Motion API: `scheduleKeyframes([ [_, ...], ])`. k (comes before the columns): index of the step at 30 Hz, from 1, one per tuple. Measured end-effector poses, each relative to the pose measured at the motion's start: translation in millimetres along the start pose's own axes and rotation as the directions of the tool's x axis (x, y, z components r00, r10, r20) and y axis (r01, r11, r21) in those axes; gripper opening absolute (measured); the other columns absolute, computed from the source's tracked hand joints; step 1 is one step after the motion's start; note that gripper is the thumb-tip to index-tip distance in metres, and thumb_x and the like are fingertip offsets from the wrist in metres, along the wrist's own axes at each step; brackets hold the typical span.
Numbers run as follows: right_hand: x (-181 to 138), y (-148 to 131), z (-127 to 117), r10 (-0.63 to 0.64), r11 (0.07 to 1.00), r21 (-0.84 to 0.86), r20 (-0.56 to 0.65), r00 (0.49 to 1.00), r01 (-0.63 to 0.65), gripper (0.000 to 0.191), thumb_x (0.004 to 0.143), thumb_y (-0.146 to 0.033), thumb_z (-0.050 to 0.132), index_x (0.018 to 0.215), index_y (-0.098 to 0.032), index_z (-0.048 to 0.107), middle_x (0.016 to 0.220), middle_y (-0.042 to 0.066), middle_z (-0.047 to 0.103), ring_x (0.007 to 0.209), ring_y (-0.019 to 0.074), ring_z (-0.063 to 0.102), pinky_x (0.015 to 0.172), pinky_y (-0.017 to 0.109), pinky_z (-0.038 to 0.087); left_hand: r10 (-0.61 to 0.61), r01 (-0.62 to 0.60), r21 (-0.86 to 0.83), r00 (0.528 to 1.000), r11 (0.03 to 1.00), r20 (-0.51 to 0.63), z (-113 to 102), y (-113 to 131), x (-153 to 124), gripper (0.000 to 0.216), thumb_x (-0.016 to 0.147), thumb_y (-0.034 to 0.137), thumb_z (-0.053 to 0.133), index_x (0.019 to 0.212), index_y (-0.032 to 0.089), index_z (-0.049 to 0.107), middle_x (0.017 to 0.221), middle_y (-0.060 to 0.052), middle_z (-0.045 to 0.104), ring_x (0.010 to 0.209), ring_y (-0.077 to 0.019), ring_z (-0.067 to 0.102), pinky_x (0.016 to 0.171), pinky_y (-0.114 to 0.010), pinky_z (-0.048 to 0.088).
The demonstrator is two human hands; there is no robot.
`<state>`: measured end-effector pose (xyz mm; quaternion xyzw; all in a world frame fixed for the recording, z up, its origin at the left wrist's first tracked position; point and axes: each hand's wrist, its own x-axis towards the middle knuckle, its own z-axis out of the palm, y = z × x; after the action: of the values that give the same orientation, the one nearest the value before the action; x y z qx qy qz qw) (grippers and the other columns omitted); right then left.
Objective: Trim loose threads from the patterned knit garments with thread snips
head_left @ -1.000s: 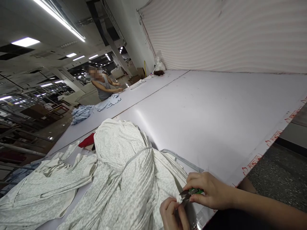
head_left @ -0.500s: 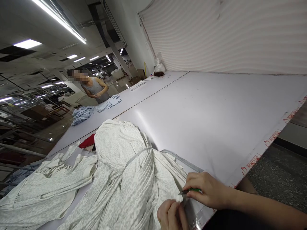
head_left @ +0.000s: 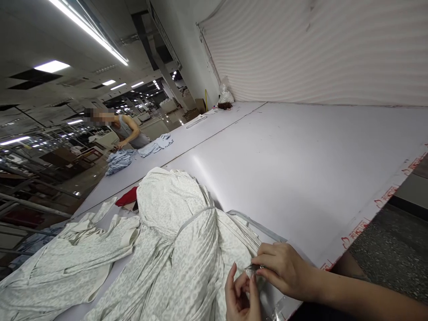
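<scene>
A large bundle of pale leopard-print fabric [head_left: 190, 227], tied round its middle with a grey strip [head_left: 194, 219], lies on the table in front of me. My right hand [head_left: 287, 269] is closed round small thread snips, whose dark blades [head_left: 253, 267] point left at the fabric's edge. The handle is mostly hidden in the palm. Just below the blades, my left hand [head_left: 241, 296] pinches the edge of the fabric, one finger raised away from the others. The exact spot between its fingertips is partly hidden.
More leopard-print pieces [head_left: 76, 254] lie to the left, near a red cloth [head_left: 127, 196]. Across the white table [head_left: 301, 156], a person in a grey sleeveless top [head_left: 129, 131] stands by light blue fabric piles [head_left: 119, 160]. A striped sheet [head_left: 301, 53] rises at the back.
My left hand has turned and opened some fingers, one now raised. The snips' green handle has gone out of sight in my right hand. The other person has leaned and reached toward the blue pile.
</scene>
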<state>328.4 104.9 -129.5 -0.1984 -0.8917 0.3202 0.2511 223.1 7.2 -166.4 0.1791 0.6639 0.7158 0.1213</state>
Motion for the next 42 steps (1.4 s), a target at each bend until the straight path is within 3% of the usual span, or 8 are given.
scheduleKeyframes([
  [8, 2, 1, 1, 0.132, 0.984, 0.125, -0.014, 0.991, -0.129, 0.022, 0.092, -0.024, 0.054, 0.104, -0.018, 0.071, 0.092, 0.007, 0.069, 0.078, 0.0183, 0.064, 0.069, 0.028, 0.047, -0.277, 0.284, -0.101, 0.957, 0.953, 0.083, -9, 9, 15, 0.077, 0.053, 0.054, 0.087, 0.116, 0.019, 0.059, 0.061, 0.007, 0.060, 0.045, -0.0061, 0.053, 0.048, -0.017, 0.046],
  [23, 3, 2, 7, 0.119, 0.973, 0.202, -0.013, 0.993, -0.114, 0.022, 0.092, -0.025, 0.056, 0.104, -0.020, 0.073, 0.093, 0.007, 0.069, 0.078, 0.0179, 0.064, 0.070, 0.028, 0.048, -0.372, 0.401, -0.119, 0.905, 0.908, 0.207, -16, 6, 23, 0.084, 0.052, 0.052, 0.089, 0.122, 0.020, 0.057, 0.063, 0.007, 0.057, 0.048, -0.0050, 0.049, 0.050, -0.017, 0.043],
  [27, 3, 7, 6, 0.246, 0.926, 0.300, -0.015, 0.969, -0.230, 0.021, 0.089, -0.029, 0.058, 0.098, -0.019, 0.073, 0.090, 0.007, 0.070, 0.080, 0.0187, 0.064, 0.071, 0.028, 0.049, -0.266, 0.274, -0.106, 0.960, 0.956, 0.086, -15, 4, 22, 0.049, 0.069, 0.051, 0.079, 0.104, 0.022, 0.059, 0.064, 0.008, 0.055, 0.043, -0.0034, 0.043, 0.044, -0.017, 0.036],
  [30, 3, 12, 3, 0.425, 0.854, 0.326, 0.013, 0.905, -0.406, 0.021, 0.089, -0.031, 0.055, 0.099, -0.020, 0.070, 0.094, 0.007, 0.072, 0.086, 0.0209, 0.064, 0.076, 0.031, 0.049, 0.041, -0.043, 0.041, 0.999, 0.998, 0.035, -12, 0, 22, 0.031, 0.081, 0.048, 0.068, 0.099, 0.024, 0.059, 0.092, -0.002, 0.066, 0.068, -0.0132, 0.064, 0.061, -0.025, 0.049],
  [32, 3, 15, 2, 0.492, 0.804, 0.350, 0.060, 0.868, -0.480, 0.022, 0.090, -0.032, 0.053, 0.099, -0.020, 0.068, 0.094, 0.006, 0.072, 0.087, 0.0215, 0.065, 0.076, 0.033, 0.048, 0.289, -0.344, 0.266, 0.931, 0.901, 0.225, -11, -2, 24, 0.029, 0.081, 0.049, 0.067, 0.095, 0.024, 0.068, 0.119, -0.011, 0.064, 0.104, -0.0279, 0.064, 0.084, -0.042, 0.050],
  [35, 3, 18, 1, 0.522, 0.754, 0.403, 0.109, 0.846, -0.518, 0.022, 0.091, -0.033, 0.050, 0.098, -0.020, 0.066, 0.091, 0.004, 0.073, 0.087, 0.0213, 0.065, 0.078, 0.033, 0.047, 0.376, -0.562, 0.427, 0.812, 0.709, 0.445, -14, -5, 29, 0.030, 0.086, 0.047, 0.058, 0.077, 0.023, 0.074, 0.104, -0.013, 0.069, 0.100, -0.0312, 0.062, 0.088, -0.048, 0.045],
  [39, 4, 19, 3, 0.562, 0.724, 0.384, 0.151, 0.813, -0.572, 0.016, 0.083, -0.031, 0.062, 0.094, -0.020, 0.065, 0.094, 0.003, 0.072, 0.089, 0.0208, 0.064, 0.076, 0.031, 0.045, 0.178, -0.243, 0.262, 0.953, 0.934, 0.246, -23, -3, 36, 0.032, 0.082, 0.051, 0.065, 0.074, 0.020, 0.069, 0.080, -0.005, 0.067, 0.066, -0.0172, 0.061, 0.060, -0.030, 0.049],
  [42, 5, 19, 8, 0.580, 0.713, 0.355, 0.187, 0.793, -0.605, 0.017, 0.075, -0.022, 0.067, 0.091, -0.020, 0.063, 0.089, 0.001, 0.070, 0.084, 0.0200, 0.062, 0.071, 0.029, 0.043, 0.045, -0.048, 0.081, 0.998, 0.996, 0.034, -25, -3, 34, 0.026, 0.086, 0.045, 0.063, 0.088, 0.020, 0.062, 0.101, -0.004, 0.066, 0.056, -0.0092, 0.058, 0.052, -0.024, 0.048],
])
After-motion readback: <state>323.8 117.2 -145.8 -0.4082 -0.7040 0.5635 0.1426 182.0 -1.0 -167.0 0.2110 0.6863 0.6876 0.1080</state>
